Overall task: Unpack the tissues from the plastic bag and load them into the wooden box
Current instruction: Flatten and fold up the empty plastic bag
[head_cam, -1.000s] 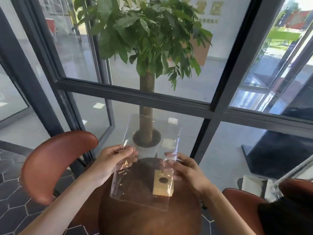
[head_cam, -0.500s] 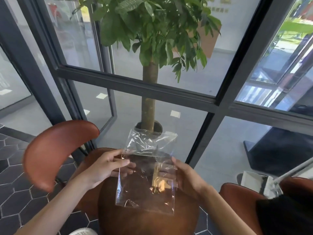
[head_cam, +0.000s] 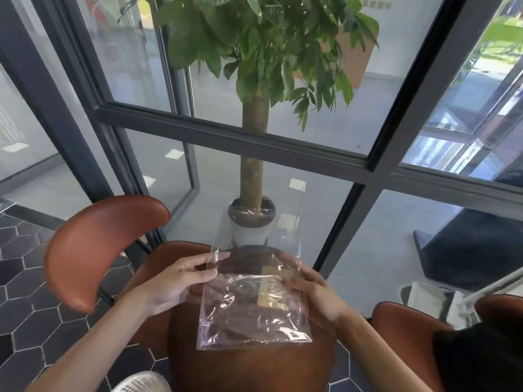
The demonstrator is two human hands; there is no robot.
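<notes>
I hold a clear, crinkled plastic bag (head_cam: 252, 309) up in front of me, above a round brown table (head_cam: 254, 369). My left hand (head_cam: 181, 281) pinches the bag's left edge near the top. My right hand (head_cam: 311, 290) grips the right side from behind the film. Through the bag a tan wooden piece (head_cam: 273, 290) shows, lying on the table. The bag looks empty; no tissues are in view.
A brown curved chair back (head_cam: 96, 244) stands to the left, another brown seat (head_cam: 407, 335) at lower right. Behind a dark-framed glass wall (head_cam: 283, 145) a potted tree (head_cam: 252, 171) stands. Dark hexagonal tiles (head_cam: 25, 321) cover the floor.
The bag's upper part, crumpled half a second ago, now stands straighter. Both hands stay on its sides. The view has tilted down slightly.
</notes>
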